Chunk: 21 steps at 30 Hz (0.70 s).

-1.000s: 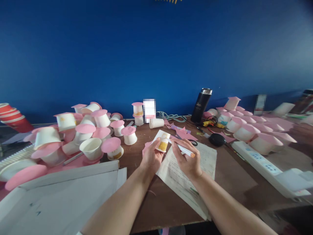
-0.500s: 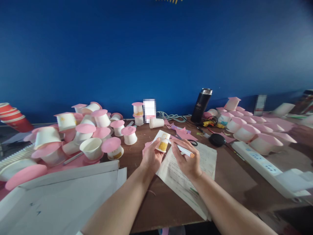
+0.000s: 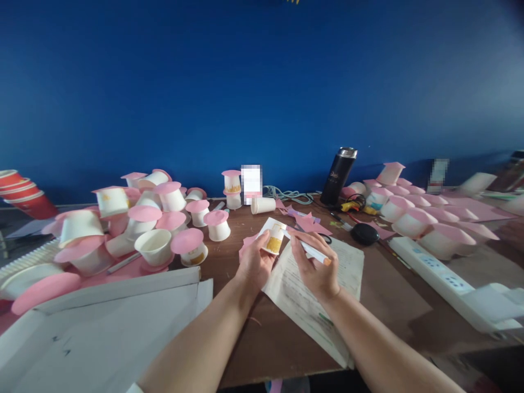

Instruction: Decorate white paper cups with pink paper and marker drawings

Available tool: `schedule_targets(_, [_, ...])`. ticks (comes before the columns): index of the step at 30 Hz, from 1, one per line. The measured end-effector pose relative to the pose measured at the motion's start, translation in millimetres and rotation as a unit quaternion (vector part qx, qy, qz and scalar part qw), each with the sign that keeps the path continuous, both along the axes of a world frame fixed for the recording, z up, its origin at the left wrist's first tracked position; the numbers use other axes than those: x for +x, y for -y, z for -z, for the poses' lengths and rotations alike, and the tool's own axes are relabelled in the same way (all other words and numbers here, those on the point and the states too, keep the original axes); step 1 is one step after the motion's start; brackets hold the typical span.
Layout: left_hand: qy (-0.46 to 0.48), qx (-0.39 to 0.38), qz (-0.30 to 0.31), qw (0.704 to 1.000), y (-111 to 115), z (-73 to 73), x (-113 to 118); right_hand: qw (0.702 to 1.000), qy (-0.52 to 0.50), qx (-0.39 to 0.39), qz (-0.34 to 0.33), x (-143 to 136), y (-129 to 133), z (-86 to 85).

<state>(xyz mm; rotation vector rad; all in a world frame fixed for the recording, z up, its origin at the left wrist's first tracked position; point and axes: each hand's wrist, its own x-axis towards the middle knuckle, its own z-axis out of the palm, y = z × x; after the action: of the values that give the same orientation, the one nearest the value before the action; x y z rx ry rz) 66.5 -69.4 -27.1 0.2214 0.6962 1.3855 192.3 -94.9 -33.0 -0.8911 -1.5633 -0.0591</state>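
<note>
My left hand [image 3: 257, 263] is closed around a small white paper cup [image 3: 273, 240], tilted, with yellow-orange colouring on its side. Between the fingers of my right hand [image 3: 319, 267] is a white marker [image 3: 313, 251] with an orange end. Its tip meets or comes very close to the cup's side; I cannot tell which. Both hands are over a printed sheet of paper [image 3: 344, 273] on the brown table [image 3: 282, 355]. Scraps of pink paper [image 3: 308, 222] lie just beyond the hands.
White cups with pink paper tops [image 3: 190, 245] crowd the left; similar ones [image 3: 413, 221] stand at right. A black thermos [image 3: 339, 176] leans by the blue wall. A power strip [image 3: 434, 267], a round black case [image 3: 365, 233] and a white box [image 3: 123, 327] flank my arms.
The marker's tip and my right hand have shifted slightly on the cup's side, the marker tilting a little more steeply. The whole view has moved a few pixels; both grips stay the same.
</note>
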Motion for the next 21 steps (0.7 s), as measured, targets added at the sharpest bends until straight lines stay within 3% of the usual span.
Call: schedule_targets(21, [-0.033, 0.047, 0.059, 0.997, 5.5, -1.7, -1.1, 0.999, 0.007, -0.031, -0.033, -1.6, -1.1, 5.1])
